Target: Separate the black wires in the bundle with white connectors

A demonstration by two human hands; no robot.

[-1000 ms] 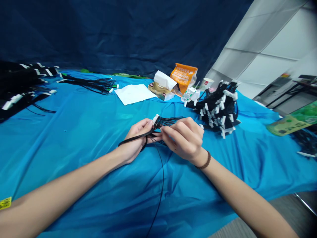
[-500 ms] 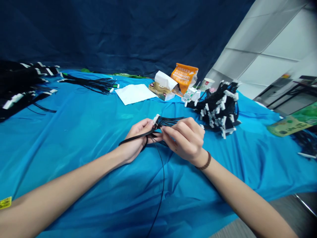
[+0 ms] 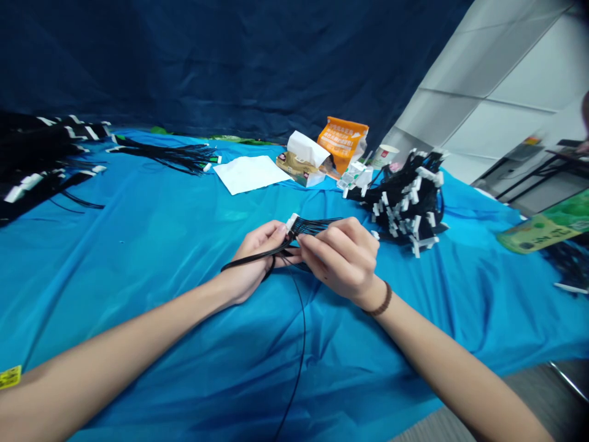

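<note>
Near the middle of the view, my left hand (image 3: 255, 258) is closed on a black wire harness, with its thumb against a white connector (image 3: 292, 223). Black wires (image 3: 317, 226) run from that connector toward the right, behind my other hand. My right hand (image 3: 343, 258) has its thumb and forefinger pinched at the wires just beside the connector. A black cable loop (image 3: 243, 261) lies across my left palm and wrist. One thin black wire (image 3: 302, 344) hangs down over the blue cloth. The exact fingertip contact is too small to tell.
Black harness bundles lie at the left (image 3: 41, 159), the back left (image 3: 165, 155) and the right (image 3: 405, 202) on the blue cloth (image 3: 151, 245). White paper (image 3: 252, 174), a gold-brown box (image 3: 301, 167), an orange bag (image 3: 343, 142) and a paper cup (image 3: 385, 156) stand behind my hands.
The connector and my left fingertips have shifted very slightly right. Both hands keep their grips. Part of a person has appeared at the far right edge.
</note>
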